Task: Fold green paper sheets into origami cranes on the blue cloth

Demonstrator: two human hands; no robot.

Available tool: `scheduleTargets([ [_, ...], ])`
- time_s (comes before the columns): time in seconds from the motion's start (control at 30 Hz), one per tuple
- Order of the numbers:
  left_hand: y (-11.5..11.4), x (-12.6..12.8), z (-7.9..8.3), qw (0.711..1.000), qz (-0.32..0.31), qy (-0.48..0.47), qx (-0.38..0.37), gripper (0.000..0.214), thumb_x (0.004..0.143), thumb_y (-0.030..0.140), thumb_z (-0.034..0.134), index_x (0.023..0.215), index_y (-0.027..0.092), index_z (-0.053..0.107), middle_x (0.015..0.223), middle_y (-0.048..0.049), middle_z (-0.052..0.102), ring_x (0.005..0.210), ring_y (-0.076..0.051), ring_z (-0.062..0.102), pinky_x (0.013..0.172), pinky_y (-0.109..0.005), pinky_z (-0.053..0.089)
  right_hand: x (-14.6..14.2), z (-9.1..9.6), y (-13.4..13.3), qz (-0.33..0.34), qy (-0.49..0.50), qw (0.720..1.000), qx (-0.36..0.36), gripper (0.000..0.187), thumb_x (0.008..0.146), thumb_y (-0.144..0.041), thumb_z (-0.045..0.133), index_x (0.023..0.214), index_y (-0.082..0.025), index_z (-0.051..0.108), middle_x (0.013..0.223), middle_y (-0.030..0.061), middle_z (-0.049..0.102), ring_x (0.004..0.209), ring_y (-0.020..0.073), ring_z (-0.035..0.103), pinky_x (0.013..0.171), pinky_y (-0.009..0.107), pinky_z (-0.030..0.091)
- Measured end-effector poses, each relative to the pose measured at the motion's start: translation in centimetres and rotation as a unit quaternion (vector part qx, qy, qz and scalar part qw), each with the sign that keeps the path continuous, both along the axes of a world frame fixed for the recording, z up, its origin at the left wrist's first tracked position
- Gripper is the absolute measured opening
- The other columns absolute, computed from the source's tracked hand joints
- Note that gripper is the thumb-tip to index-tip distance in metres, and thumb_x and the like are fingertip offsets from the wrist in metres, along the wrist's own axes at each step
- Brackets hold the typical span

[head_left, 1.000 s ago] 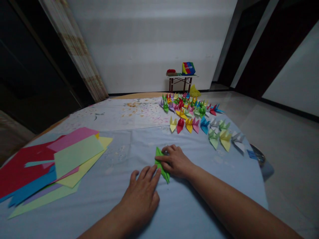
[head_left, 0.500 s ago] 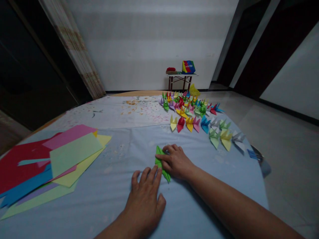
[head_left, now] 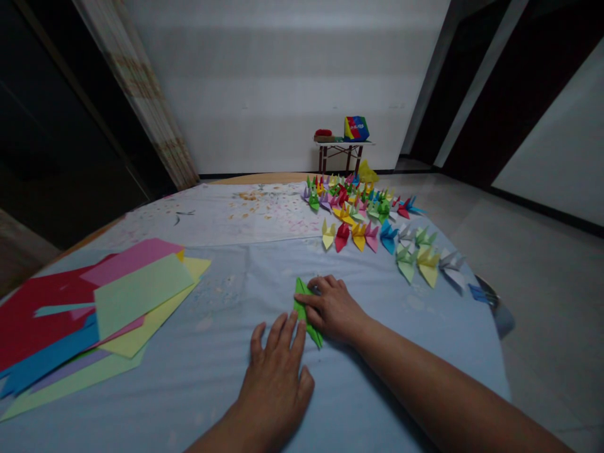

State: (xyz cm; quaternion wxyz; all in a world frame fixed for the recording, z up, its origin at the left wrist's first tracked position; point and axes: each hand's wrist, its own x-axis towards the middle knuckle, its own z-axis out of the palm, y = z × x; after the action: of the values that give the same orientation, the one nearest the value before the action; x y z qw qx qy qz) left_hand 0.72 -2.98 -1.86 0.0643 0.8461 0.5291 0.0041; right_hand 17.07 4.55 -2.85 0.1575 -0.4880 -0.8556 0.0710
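A narrow folded piece of green paper [head_left: 313, 331] lies slantwise on the tablecloth in front of me. My right hand [head_left: 336, 308] holds it down from the right side, its index finger stretched across the upper part and its other fingers bent. Part of the paper is hidden under that hand. My left hand [head_left: 277, 362] rests palm down with fingers spread, the index fingertip touching or just beside the paper's left edge; I cannot tell which.
Coloured paper sheets [head_left: 141, 292] lie overlapping at the left. Several folded paper cranes [head_left: 342, 237] stand in rows at the back right, near the edge of the round table [head_left: 202, 390]. A small side table [head_left: 346, 143] with a colourful box [head_left: 356, 128] stands against the wall.
Almost nothing differs. The view has shifted very slightly, and both hands keep their places at the green paper.
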Motion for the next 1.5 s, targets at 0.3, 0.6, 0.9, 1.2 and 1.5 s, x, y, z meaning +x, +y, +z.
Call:
scheduleTargets([
  [0.3,0.0,0.4,0.4,1.0,0.017,0.013,-0.015,0.054,0.081,0.03,0.035,0.133,0.018,0.036,0.14,-0.0088,0.034,0.129,-0.028,0.026,0.105,-0.053,0.006,0.0,-0.1,0.0,-0.005,0.0,1.0,0.006,0.034,0.082,-0.034,0.05,0.116,-0.036,0.054,0.11,0.0077,0.047,0.099,0.0244,0.037,0.078,0.037,0.028],
  [0.6,0.1,0.2,-0.3,1.0,0.011,0.012,0.025,0.06,0.076,0.021,0.038,0.135,0.02,0.03,0.146,-0.0099,0.017,0.134,-0.025,0.011,0.104,-0.053,0.008,0.0,0.1,-0.2,-0.003,-0.002,1.0,0.011,0.033,0.083,-0.033,0.049,0.116,-0.034,0.055,0.111,0.0077,0.048,0.099,0.0238,0.037,0.079,0.037,0.028],
  [0.9,-0.1,0.4,0.1,1.0,0.012,0.015,-0.001,0.055,0.08,0.027,0.033,0.135,0.018,0.032,0.144,-0.008,0.025,0.133,-0.025,0.016,0.105,-0.052,0.007,-0.1,0.1,-0.1,-0.011,-0.001,1.0,0.011,0.032,0.083,-0.034,0.049,0.114,-0.034,0.056,0.11,0.0077,0.048,0.099,0.0238,0.037,0.079,0.037,0.028],
  [1.2,0.2,0.8,0.6,0.999,0.022,0.015,0.025,0.051,0.079,0.026,0.035,0.129,0.018,0.042,0.137,-0.0098,0.039,0.126,-0.027,0.03,0.104,-0.051,0.009,0.0,-0.1,-0.1,-0.008,0.001,1.0,0.005,0.033,0.083,-0.034,0.049,0.115,-0.036,0.055,0.112,0.0074,0.047,0.1,0.0243,0.036,0.079,0.037,0.028],
  [1.5,0.8,0.4,0.8,1.0,0.017,0.008,0.015,0.048,0.082,0.032,0.036,0.128,0.02,0.042,0.138,-0.0098,0.037,0.126,-0.027,0.029,0.103,-0.051,0.014,1.0,-0.6,0.7,0.025,0.087,0.996,0.01,0.036,0.086,-0.03,0.046,0.121,-0.033,0.05,0.107,0.0067,0.05,0.097,0.0205,0.04,0.081,0.036,0.031],
])
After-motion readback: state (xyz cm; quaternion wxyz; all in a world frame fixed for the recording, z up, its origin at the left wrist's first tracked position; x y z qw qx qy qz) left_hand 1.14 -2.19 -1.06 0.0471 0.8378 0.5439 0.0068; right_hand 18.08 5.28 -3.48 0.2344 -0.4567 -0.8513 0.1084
